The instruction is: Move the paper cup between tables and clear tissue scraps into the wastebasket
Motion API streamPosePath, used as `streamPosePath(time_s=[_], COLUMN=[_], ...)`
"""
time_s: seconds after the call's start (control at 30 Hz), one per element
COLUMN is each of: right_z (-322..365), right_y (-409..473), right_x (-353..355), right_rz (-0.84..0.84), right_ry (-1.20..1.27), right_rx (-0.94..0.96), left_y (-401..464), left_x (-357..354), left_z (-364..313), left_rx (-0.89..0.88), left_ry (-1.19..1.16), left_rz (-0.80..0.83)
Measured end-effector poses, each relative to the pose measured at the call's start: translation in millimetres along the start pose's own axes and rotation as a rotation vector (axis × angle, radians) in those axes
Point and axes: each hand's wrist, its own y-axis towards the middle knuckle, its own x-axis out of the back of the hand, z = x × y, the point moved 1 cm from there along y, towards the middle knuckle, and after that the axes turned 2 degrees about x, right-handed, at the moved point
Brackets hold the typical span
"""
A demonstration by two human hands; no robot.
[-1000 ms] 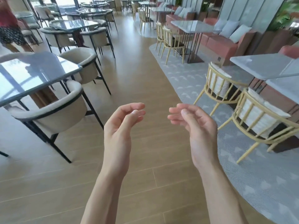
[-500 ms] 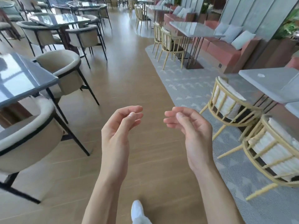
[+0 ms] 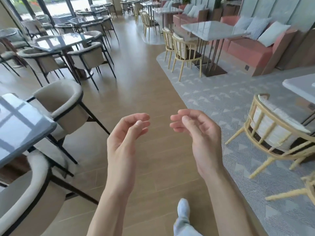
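My left hand (image 3: 126, 142) and my right hand (image 3: 199, 140) are raised side by side in front of me over a wooden aisle floor. On both hands the fingers are loosely curled and hold nothing. No paper cup, tissue scrap or wastebasket shows in this view. My right foot in a white shoe (image 3: 183, 207) is stepping forward below the hands.
A glossy dark table (image 3: 18, 126) and beige tub chairs (image 3: 64, 108) line the left. On the right, a grey carpet (image 3: 221, 103) carries yellow wooden chairs (image 3: 279, 133) and pale tables (image 3: 211, 29) before a pink bench. The aisle runs straight ahead.
I have walked forward along the aisle; chairs and tables slid toward me and past, and my right foot came into view. Both hands stay raised and keep the same loose curl.
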Motion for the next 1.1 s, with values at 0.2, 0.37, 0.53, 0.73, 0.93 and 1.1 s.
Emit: streamPosePath(time_s=[0.2,0.37,0.53,0.73,0.93,1.1], right_z=[-60.6,-82.0,-106.8,-154.3,-219.9,-246.3], right_y=[154.6,300.2,406.6,538.7,691.0,828.9], right_x=[-14.0,-38.0,-49.5,-58.8,-84.5,-106.3], right_rz=[0.041,0.095,0.135,0.117,0.097,0.051], right_ry=[0.008,0.016,-0.010,-0.036,-0.109,-0.148], right_rx=[-0.014,-0.020,-0.023,-0.055,-0.055,-0.039], left_y=[144.1,276.1,387.6,524.6,690.5,837.5], left_x=[-31.3,-60.5,-93.3,-124.6,-151.3,-178.1], left_z=[35.8,43.1,66.8,117.1,175.5,187.6], left_rx=[-0.036,-0.085,-0.077,-0.050,-0.020,-0.061], left_ry=[0.036,0.025,-0.010,-0.046,-0.086,-0.098], left_rz=[-0.038,-0.091,-0.102,-0.112,-0.092,-0.059])
